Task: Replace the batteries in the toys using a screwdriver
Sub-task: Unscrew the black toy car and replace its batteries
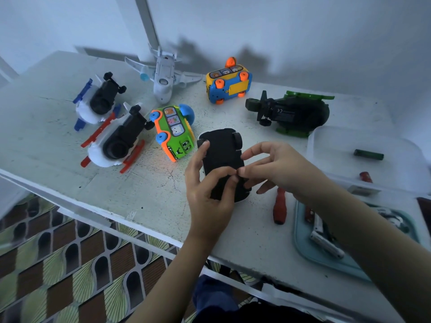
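Open tabletop (140,190) front-left of black car (221,150); screwdriver (279,206), teal tray (300,238) right.

A scuffed white table (70,164) fills the middle of the view, with a translucent white container (311,145) on it at 3 o'clock and a teal tray (299,243) at 4 o'clock. A pale wall (314,31) with a slanted white post (147,22) spans 12 o'clock. A brown-and-yellow patterned floor (70,264) shows at 7 o'clock.

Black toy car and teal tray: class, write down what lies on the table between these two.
The head view shows a red-handled screwdriver lying on the table between the black toy car and the teal tray.
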Demonstrator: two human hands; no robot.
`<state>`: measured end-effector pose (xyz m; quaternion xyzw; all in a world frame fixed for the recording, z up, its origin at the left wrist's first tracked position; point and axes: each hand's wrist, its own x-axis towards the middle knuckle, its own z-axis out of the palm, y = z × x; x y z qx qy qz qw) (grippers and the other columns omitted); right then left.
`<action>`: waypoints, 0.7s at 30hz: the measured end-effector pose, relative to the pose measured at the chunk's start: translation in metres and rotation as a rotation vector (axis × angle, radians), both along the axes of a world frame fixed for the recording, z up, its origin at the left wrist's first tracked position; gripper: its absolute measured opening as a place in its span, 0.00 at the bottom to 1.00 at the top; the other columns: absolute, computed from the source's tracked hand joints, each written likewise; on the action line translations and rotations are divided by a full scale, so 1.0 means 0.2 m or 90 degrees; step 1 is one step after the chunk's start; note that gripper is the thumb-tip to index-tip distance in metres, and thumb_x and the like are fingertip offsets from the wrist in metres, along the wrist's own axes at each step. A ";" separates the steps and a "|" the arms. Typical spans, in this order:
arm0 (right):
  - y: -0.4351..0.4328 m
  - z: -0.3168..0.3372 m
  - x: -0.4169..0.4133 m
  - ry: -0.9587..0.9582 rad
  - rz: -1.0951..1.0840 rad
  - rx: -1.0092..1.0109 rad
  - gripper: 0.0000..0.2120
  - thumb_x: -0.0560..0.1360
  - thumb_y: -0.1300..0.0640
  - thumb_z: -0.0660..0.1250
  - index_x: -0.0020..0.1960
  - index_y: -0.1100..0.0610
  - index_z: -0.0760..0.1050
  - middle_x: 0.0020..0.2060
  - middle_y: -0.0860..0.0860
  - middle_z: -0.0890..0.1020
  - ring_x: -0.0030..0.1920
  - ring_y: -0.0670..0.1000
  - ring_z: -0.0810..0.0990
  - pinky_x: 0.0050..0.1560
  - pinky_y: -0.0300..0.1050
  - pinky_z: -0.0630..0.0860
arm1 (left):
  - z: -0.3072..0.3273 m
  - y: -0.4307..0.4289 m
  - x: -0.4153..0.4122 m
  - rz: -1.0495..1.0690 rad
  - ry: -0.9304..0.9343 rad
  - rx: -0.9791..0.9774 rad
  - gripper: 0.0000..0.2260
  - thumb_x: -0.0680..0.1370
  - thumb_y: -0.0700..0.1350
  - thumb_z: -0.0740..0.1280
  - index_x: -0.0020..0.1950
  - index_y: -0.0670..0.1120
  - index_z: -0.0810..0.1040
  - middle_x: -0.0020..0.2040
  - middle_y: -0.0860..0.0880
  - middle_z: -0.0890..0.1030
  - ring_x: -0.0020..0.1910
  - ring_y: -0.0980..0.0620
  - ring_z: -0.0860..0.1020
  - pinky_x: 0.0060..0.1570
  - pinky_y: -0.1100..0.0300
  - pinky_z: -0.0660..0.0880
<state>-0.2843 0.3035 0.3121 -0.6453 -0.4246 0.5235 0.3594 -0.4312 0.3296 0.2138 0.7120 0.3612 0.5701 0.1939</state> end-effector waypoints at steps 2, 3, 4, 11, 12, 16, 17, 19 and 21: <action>0.00 -0.01 0.00 -0.002 0.005 0.003 0.10 0.71 0.61 0.74 0.50 0.56 0.77 0.39 0.55 0.85 0.34 0.49 0.84 0.33 0.42 0.79 | 0.01 -0.01 0.00 0.008 -0.007 -0.006 0.03 0.75 0.42 0.67 0.48 0.48 0.79 0.69 0.37 0.71 0.71 0.49 0.67 0.67 0.55 0.67; 0.00 -0.01 0.00 -0.009 0.012 0.006 0.08 0.71 0.59 0.74 0.49 0.56 0.79 0.39 0.54 0.85 0.35 0.49 0.83 0.34 0.42 0.79 | 0.00 -0.01 0.00 0.017 -0.009 -0.013 0.03 0.76 0.42 0.67 0.47 0.46 0.80 0.69 0.37 0.71 0.71 0.49 0.67 0.67 0.54 0.67; 0.00 -0.01 0.00 -0.016 0.022 0.009 0.06 0.71 0.59 0.73 0.47 0.56 0.80 0.38 0.53 0.85 0.35 0.48 0.83 0.34 0.41 0.79 | 0.00 -0.01 0.00 0.028 -0.011 -0.019 0.04 0.76 0.42 0.67 0.46 0.44 0.82 0.69 0.37 0.71 0.71 0.49 0.67 0.67 0.53 0.68; 0.01 -0.03 0.01 -0.040 0.040 0.009 0.03 0.73 0.60 0.71 0.42 0.57 0.83 0.34 0.49 0.80 0.31 0.43 0.75 0.28 0.38 0.74 | 0.00 0.00 0.00 0.035 -0.005 -0.013 0.04 0.74 0.42 0.70 0.46 0.44 0.84 0.68 0.36 0.70 0.70 0.49 0.67 0.66 0.57 0.67; 0.01 -0.03 0.01 -0.044 0.043 0.008 0.03 0.73 0.60 0.71 0.41 0.57 0.83 0.34 0.49 0.79 0.31 0.42 0.74 0.27 0.38 0.73 | 0.00 0.00 -0.01 0.037 -0.005 -0.013 0.04 0.74 0.42 0.71 0.46 0.45 0.84 0.68 0.36 0.70 0.70 0.49 0.68 0.66 0.58 0.67; 0.03 -0.06 0.02 -0.152 0.032 0.117 0.06 0.74 0.61 0.69 0.38 0.53 0.81 0.34 0.45 0.80 0.29 0.41 0.75 0.29 0.33 0.72 | 0.04 -0.01 0.00 0.051 0.027 -0.057 0.20 0.73 0.49 0.71 0.63 0.46 0.77 0.73 0.38 0.65 0.75 0.53 0.61 0.70 0.64 0.60; 0.03 -0.08 0.03 -0.234 0.040 0.172 0.07 0.74 0.60 0.70 0.38 0.51 0.80 0.35 0.43 0.80 0.31 0.42 0.76 0.31 0.30 0.71 | 0.05 -0.01 0.01 0.049 0.046 -0.083 0.28 0.71 0.51 0.71 0.70 0.46 0.71 0.75 0.39 0.62 0.76 0.55 0.57 0.71 0.66 0.56; 0.05 -0.09 0.04 -0.393 0.076 0.251 0.07 0.74 0.58 0.69 0.38 0.49 0.77 0.40 0.43 0.79 0.36 0.44 0.77 0.37 0.29 0.69 | 0.04 0.00 0.01 0.020 0.062 -0.147 0.42 0.68 0.54 0.71 0.77 0.47 0.56 0.78 0.43 0.55 0.78 0.54 0.50 0.73 0.66 0.50; 0.06 -0.11 0.05 -0.467 0.120 0.298 0.05 0.74 0.58 0.69 0.40 0.50 0.78 0.45 0.45 0.76 0.40 0.43 0.74 0.42 0.33 0.69 | 0.02 0.02 0.00 -0.033 0.043 -0.211 0.49 0.66 0.54 0.73 0.79 0.52 0.47 0.80 0.47 0.51 0.79 0.49 0.48 0.77 0.52 0.53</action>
